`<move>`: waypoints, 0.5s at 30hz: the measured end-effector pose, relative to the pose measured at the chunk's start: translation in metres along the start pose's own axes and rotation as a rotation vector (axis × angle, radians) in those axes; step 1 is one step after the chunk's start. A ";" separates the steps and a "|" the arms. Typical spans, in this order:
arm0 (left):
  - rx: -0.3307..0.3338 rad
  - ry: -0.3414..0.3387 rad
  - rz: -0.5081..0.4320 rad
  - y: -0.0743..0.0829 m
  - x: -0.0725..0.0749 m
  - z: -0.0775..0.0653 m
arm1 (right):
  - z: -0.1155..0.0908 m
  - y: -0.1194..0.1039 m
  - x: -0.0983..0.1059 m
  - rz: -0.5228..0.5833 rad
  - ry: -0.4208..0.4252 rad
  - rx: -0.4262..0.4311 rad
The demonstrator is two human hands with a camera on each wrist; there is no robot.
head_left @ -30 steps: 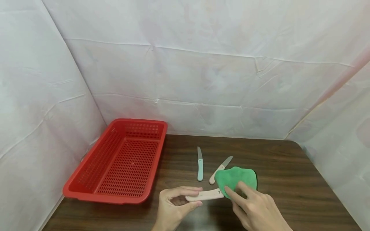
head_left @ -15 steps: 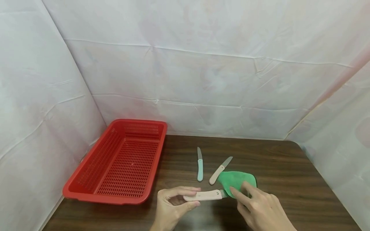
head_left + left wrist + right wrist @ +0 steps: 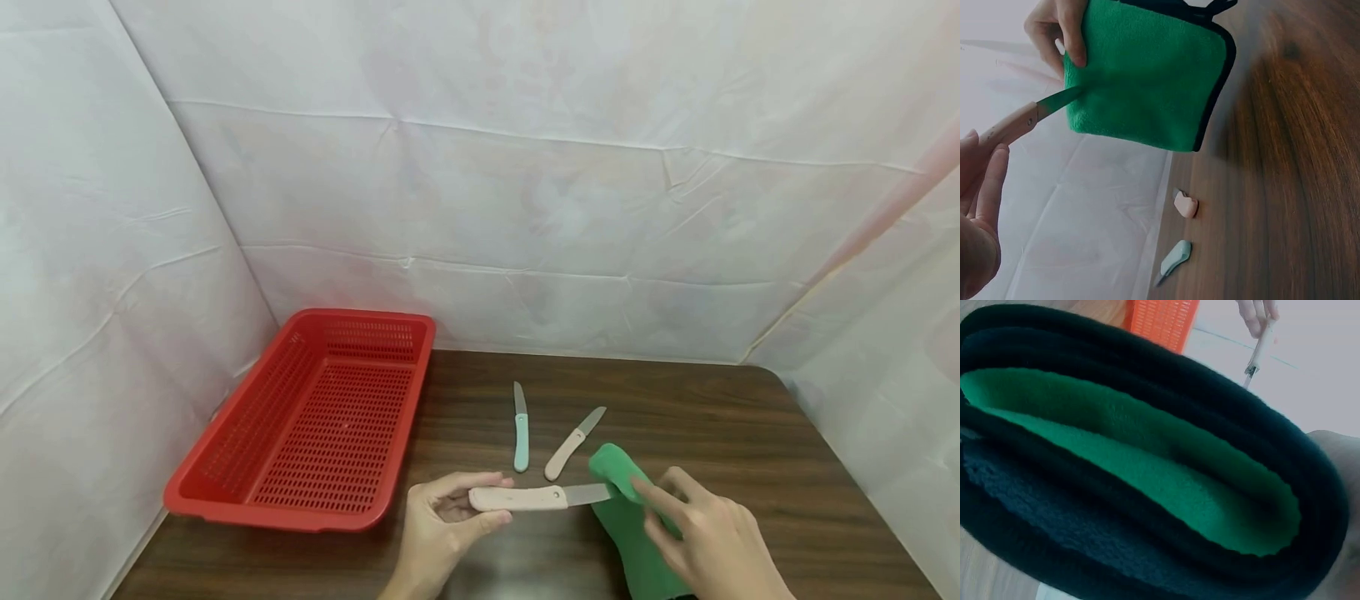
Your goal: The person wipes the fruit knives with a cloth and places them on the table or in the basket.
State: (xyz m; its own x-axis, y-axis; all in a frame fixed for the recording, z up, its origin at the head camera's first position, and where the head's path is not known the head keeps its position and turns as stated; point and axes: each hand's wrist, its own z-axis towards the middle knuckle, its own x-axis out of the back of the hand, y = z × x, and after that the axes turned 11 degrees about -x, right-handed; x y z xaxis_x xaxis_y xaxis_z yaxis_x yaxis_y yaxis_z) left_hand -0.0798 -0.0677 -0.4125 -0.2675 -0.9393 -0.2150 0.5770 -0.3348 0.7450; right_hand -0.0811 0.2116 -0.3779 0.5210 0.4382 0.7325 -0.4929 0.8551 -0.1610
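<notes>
My left hand [image 3: 442,521] pinches the pale pink handle of a paring knife [image 3: 525,498] between thumb and fingers, its blade pointing right. The blade's tip meets the edge of a folded green cloth [image 3: 637,533], which my right hand [image 3: 708,533] grips. In the left wrist view the cloth [image 3: 1147,75] hangs broad and flat with a black border, and the knife [image 3: 1019,122] reaches to its face. The right wrist view is mostly filled by the cloth's dark folded edges and green inside [image 3: 1129,456]. Part of the right fingers is hidden behind the cloth.
A light blue paring knife [image 3: 521,437] and another pink one [image 3: 566,454] lie on the dark wooden table [image 3: 697,408], just beyond my hands. To the left stands a red perforated basket [image 3: 405,433]. White cloth walls [image 3: 480,208] enclose the back and sides.
The right hand and cloth have drawn right along the blade, uncovering most of it. The cloth now hangs down toward me. The left hand keeps its hold on the knife, shifted slightly left.
</notes>
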 end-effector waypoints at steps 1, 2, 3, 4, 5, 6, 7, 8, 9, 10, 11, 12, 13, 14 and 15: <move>0.014 0.005 -0.002 0.000 0.001 0.000 | 0.000 0.001 0.001 0.003 0.006 -0.010; 0.024 0.010 -0.006 -0.001 0.001 -0.001 | 0.000 0.001 0.003 0.005 0.009 -0.025; 0.032 0.014 -0.010 -0.001 0.001 -0.001 | 0.000 0.001 0.004 0.007 0.010 -0.041; 0.038 0.017 -0.018 -0.001 0.002 -0.001 | 0.000 0.001 0.007 0.001 0.008 -0.058; 0.044 0.020 -0.022 -0.001 0.002 -0.001 | 0.001 0.001 0.009 -0.001 0.015 -0.071; 0.051 0.022 -0.019 -0.001 0.002 -0.001 | 0.001 0.000 0.011 0.003 0.013 -0.093; 0.055 0.026 -0.012 -0.001 0.003 -0.001 | 0.001 -0.001 0.014 0.001 0.004 -0.120; 0.057 0.029 -0.002 0.000 0.003 -0.001 | 0.002 -0.001 0.016 -0.005 0.000 -0.143; 0.060 0.032 0.008 0.000 0.003 -0.001 | 0.002 -0.001 0.019 -0.004 -0.002 -0.163; 0.062 0.035 0.017 0.001 0.004 0.000 | 0.002 -0.001 0.021 -0.002 0.003 -0.179; 0.062 0.039 0.027 0.001 0.004 0.000 | 0.003 -0.001 0.023 0.014 0.015 -0.189; 0.060 0.040 0.033 0.002 0.004 0.000 | 0.003 -0.002 0.026 0.017 0.009 -0.212; 0.059 0.043 0.032 0.002 0.004 0.001 | 0.003 -0.002 0.028 0.014 0.019 -0.219; 0.057 0.040 0.031 0.003 0.004 0.001 | 0.004 -0.002 0.030 0.019 0.034 -0.223; 0.057 0.037 0.026 0.003 0.004 0.001 | 0.005 -0.003 0.031 0.031 0.046 -0.232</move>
State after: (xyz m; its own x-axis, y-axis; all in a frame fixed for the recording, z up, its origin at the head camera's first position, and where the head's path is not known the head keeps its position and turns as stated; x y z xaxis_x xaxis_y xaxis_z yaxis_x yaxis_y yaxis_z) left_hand -0.0803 -0.0725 -0.4108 -0.2231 -0.9503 -0.2174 0.5382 -0.3060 0.7853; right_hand -0.0666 0.2215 -0.3515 0.5424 0.4727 0.6945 -0.3387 0.8796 -0.3341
